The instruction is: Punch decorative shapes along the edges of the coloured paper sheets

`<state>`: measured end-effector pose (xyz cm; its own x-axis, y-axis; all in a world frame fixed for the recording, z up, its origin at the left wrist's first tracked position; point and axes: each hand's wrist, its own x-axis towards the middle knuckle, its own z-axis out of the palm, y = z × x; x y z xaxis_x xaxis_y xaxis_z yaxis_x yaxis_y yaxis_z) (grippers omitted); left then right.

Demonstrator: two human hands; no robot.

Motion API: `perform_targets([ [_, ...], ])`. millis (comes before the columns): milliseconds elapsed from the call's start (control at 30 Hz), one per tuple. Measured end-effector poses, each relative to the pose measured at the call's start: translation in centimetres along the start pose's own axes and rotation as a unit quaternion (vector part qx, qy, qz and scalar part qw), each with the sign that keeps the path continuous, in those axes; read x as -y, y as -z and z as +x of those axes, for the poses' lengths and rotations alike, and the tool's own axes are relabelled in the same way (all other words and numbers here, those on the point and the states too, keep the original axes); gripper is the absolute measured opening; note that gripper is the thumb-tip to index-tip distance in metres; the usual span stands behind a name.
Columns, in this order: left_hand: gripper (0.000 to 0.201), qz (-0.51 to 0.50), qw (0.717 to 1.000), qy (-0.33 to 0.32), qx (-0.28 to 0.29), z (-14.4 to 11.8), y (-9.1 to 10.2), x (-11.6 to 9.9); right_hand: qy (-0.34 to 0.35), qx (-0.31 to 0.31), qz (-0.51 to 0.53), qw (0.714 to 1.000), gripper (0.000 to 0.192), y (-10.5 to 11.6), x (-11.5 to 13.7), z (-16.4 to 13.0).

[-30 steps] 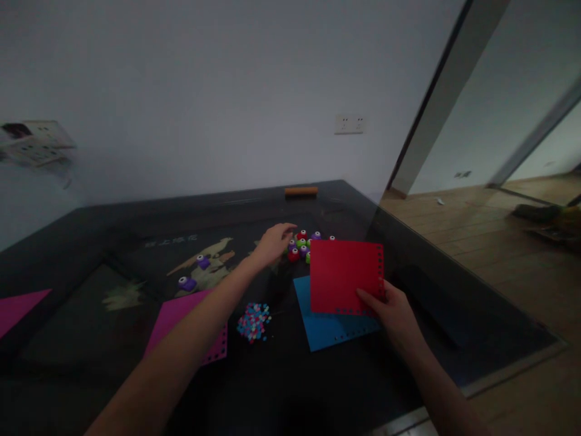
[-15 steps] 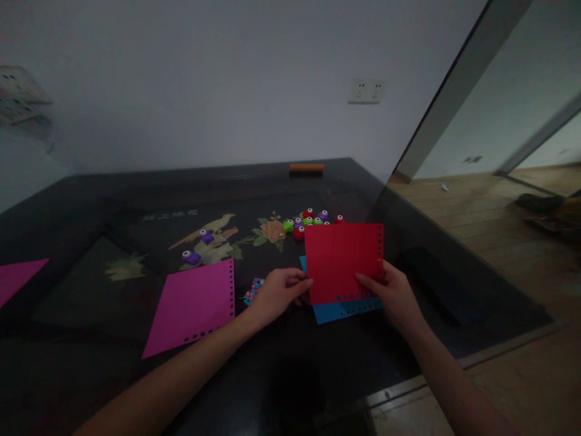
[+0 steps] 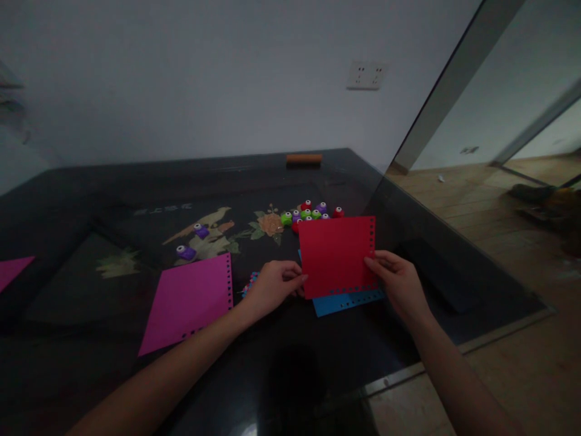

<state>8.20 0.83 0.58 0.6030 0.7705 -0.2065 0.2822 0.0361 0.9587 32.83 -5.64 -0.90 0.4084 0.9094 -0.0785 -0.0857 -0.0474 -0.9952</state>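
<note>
Left hand (image 3: 272, 284) now back from the heap of small punches (image 3: 311, 213) and pinching the left edge of the red sheet (image 3: 336, 255), where a second ago only the right hand (image 3: 396, 281) gripped it. Red sheet held by both hands over the blue sheet (image 3: 347, 300) on the dark bench (image 3: 91, 200), slightly lower than before; pink sheet (image 3: 190, 300) unmoved to the left

dim room, white wall (image 3: 204, 72), wooden floor (image 3: 490, 200)

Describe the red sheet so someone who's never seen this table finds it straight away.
On the dark table, look right of centre, just before the cluster of small punches. The red sheet is held between both hands, over a blue sheet; it alone is red.
</note>
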Motion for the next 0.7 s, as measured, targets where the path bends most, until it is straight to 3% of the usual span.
perform_targets([
  [167, 0.015, 0.028, 0.999, -0.037, 0.023, -0.1, -0.2, 0.0, -0.014, -0.030, 0.013, 0.999, 0.025, -0.1, 0.1, 0.1],
  [333, 0.026, 0.155, 0.983, -0.102, 0.001, -0.5, -0.1, -0.1, -0.029, -0.061, 0.023, 0.997, 0.031, 0.4, -0.1, 0.5],
  [400, 0.026, 0.264, 0.955, -0.131, -0.032, -0.7, 0.0, -0.1, -0.026, -0.061, 0.019, 0.998, 0.034, 0.8, -0.2, 0.6],
  [533, 0.020, 0.448, 0.871, -0.188, -0.072, -1.2, 0.0, 0.0, -0.025, -0.059, -0.004, 0.998, 0.042, 1.5, -0.5, 0.7],
  [700, 0.015, 0.479, 0.842, -0.237, -0.080, -1.4, -0.5, 1.0, -0.043, -0.046, -0.033, 0.997, 0.046, 1.5, -0.4, 0.7],
])
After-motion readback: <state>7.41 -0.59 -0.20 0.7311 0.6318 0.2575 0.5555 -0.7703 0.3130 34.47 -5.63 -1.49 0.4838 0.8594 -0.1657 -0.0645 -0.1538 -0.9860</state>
